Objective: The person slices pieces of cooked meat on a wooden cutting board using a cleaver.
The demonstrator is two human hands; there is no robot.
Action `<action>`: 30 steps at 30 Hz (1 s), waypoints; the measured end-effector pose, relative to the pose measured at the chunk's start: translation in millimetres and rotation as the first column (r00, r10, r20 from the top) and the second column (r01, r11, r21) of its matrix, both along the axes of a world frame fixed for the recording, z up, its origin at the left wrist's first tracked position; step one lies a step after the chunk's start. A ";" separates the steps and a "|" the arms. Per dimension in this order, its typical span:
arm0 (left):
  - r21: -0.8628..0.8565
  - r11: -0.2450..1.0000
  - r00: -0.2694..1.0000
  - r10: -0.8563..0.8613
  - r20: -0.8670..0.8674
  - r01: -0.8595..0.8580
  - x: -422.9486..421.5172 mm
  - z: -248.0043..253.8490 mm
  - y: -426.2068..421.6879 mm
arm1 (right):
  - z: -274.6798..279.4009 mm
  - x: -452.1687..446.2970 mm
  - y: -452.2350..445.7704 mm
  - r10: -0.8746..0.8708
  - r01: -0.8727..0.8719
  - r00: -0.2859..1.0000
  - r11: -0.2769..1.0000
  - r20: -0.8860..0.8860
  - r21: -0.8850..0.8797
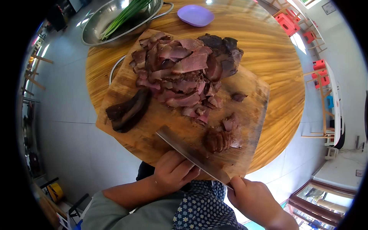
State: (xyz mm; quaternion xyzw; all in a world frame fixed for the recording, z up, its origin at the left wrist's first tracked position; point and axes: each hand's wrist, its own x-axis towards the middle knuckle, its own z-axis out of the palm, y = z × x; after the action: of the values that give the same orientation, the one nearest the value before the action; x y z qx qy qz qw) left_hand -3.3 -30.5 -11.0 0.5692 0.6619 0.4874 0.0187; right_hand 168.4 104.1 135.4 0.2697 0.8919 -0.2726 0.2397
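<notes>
My right hand [255, 199] is wrapped round the handle of a cleaver [191, 154], whose broad blade slants up to the left over the near edge of a wooden cutting board [251, 92]. My left hand [174, 170] is curled beside the blade's near side, fingers bent; whether something is in them is hidden. Beyond the blade, a small heap of dark meat slices [217, 140] lies on the board. A large pile of reddish sliced meat [180, 69] covers its far half, with a dark uncut chunk [226, 50] at the right and a long dark strip [130, 111] at the left.
The board rests on a round wooden table [276, 57]. At the back stand a metal basin [90, 34] holding green stalks [124, 19] and a purple plate [195, 15]. Red stools [285, 23] and a white table [335, 103] are farther off to the right.
</notes>
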 end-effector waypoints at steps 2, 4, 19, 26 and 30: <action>0.009 1.000 1.000 -0.017 -0.010 0.017 1.2 1.3 1.2 | -9.5 -10.5 11.3 0.039 -0.045 0.996 0.996 -0.075 -0.075; 0.044 0.998 0.996 0.057 -0.061 -0.055 4.6 4.3 5.4 | -11.5 -30.4 16.2 0.035 -0.042 0.997 0.995 -0.075 -0.090; 0.183 0.983 0.990 0.042 -0.137 -0.016 6.4 -3.8 4.3 | 24.2 30.4 0.4 -0.148 0.148 0.957 0.989 -0.249 -0.017; 0.150 0.989 0.981 0.031 -0.189 -0.003 5.1 -0.8 0.5 | 5.8 47.8 -21.3 -0.062 0.089 0.959 0.992 -0.278 0.085; 0.124 0.992 0.978 0.031 -0.208 -0.005 5.5 -4.3 -1.5 | 3.9 47.9 -21.8 -0.058 0.083 0.960 0.993 -0.272 0.082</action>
State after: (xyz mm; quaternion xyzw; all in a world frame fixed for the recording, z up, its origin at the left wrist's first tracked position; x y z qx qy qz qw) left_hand 2.1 -32.0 -15.3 0.6114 0.6342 0.4645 -0.0905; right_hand 216.4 82.3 139.3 0.2724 0.9177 -0.2735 0.0936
